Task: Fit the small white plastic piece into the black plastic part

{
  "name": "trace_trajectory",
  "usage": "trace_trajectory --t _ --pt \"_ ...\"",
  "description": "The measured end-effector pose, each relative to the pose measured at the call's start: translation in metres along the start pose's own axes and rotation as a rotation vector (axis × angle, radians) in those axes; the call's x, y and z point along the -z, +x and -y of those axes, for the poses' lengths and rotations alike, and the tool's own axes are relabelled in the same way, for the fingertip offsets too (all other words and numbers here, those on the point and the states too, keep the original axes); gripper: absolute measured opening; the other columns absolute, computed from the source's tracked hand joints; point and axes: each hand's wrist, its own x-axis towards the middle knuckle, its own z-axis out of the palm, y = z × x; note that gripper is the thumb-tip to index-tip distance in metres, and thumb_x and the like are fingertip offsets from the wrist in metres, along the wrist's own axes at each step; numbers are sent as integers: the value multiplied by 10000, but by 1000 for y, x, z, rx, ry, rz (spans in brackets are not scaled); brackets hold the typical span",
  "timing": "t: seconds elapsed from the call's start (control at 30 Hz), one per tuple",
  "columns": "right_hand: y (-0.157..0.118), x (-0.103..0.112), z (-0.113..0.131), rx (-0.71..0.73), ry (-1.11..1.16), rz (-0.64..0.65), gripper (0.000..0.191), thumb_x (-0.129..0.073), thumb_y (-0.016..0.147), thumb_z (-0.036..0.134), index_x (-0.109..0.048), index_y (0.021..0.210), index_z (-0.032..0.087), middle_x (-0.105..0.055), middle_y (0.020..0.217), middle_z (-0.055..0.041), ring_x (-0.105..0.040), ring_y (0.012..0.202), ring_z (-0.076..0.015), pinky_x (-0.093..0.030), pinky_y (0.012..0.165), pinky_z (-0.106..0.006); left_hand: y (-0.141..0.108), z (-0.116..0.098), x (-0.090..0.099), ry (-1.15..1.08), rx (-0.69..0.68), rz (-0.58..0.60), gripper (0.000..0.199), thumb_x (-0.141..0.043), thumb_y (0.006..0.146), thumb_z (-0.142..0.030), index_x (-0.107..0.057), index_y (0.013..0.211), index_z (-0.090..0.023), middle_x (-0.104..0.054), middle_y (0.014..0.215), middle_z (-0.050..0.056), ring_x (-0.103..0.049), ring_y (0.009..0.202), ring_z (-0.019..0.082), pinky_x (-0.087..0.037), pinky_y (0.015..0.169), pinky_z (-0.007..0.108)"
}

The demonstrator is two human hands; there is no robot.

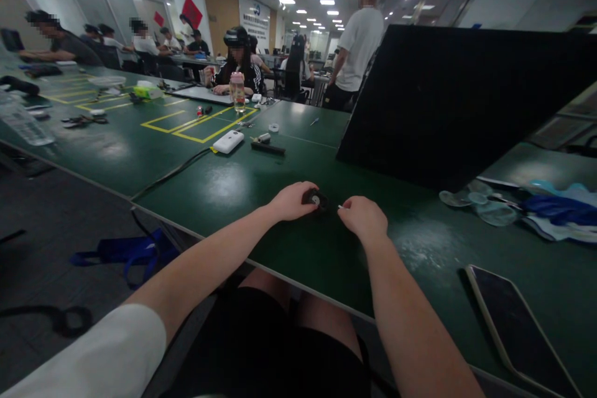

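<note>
My left hand [293, 200] is closed around the edge of a small dark round object [321, 200] with a pale disc in it, just above or on the green table; its exact kind is too small to make out. To its right, my right hand [365, 219] pinches a small white stick-like piece [344, 206] between thumb and finger, the tip pointing toward the dark object. A short gap separates the two. Part of the white piece is hidden by the fingers.
A large black panel [457, 106] stands tilted at the right. A phone [517, 323] lies near the front right edge. Beyond my hands are a dark bar [268, 148], a white box-like device [228, 142] with a cable and a bottle [237, 90]. A person [240, 65] sits opposite.
</note>
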Motion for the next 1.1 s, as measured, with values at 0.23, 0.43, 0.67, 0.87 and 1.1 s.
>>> trace_trajectory --t 0.23,0.43,0.67,0.87,1.1 --pt "0 0 1 9 52 79 163 -700 777 365 -699 832 211 -688 751 -91 -645 617 -231 -501 537 -354 -1 -2 3 -17 -1 9 474 -676 817 -326 -574 1271 -236 -665 1194 67 -636 1059 233 -537 913 386" --pt "-8 6 12 73 152 56 171 -682 776 375 -697 835 216 -697 744 -66 -629 604 -201 -468 528 -315 -2 -3 2 -2 4 5 465 -673 814 -324 -578 1259 -228 -678 1175 61 -651 1022 229 -542 884 374" --pt "-28 16 28 279 381 -165 156 -600 822 311 -682 876 189 -699 771 -36 -613 643 -164 -461 567 -280 1 0 -3 33 12 -7 468 -679 800 -313 -581 1249 -225 -688 1165 58 -657 1018 232 -542 881 375" --pt "-39 19 30 386 517 -346 213 -574 879 353 -677 857 167 -689 758 -52 -601 616 -161 -466 548 -278 0 -2 0 43 15 4 464 -680 805 -328 -579 1247 -234 -690 1163 59 -660 1005 236 -543 881 386" --pt "-32 10 29 405 382 -264 226 -561 883 352 -705 855 181 -691 733 -35 -599 611 -160 -442 564 -279 -1 1 0 9 19 9 472 -687 804 -343 -572 1250 -237 -706 1092 53 -673 947 228 -548 828 371"
